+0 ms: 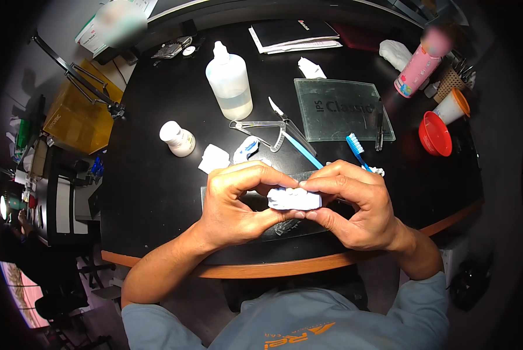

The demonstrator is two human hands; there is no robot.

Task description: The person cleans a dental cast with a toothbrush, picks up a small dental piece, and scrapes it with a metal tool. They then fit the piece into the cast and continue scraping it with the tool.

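Note:
A white plaster dental cast (296,200) with small tooth-like bumps along its top is held up over the table's front part. My left hand (229,201) grips its left end between thumb and fingers, while my right hand (357,201) pinches the right end the same way. The thumbs meet below the cast and the index fingertips meet above it. Beyond my hands lie a white block (213,159), a white-and-blue piece (247,150), a metal caliper (280,140) and a blue toothbrush (355,143). A dark flat plate (273,235) is partly hidden under my hands.
A squeeze bottle (231,87) and a small white bottle (178,140) stand at the left. A glass plate (340,119) lies at the back right, near a red bowl (435,134), a cup (450,108) and a pink bottle (416,73). A black folder (293,35) lies at the back.

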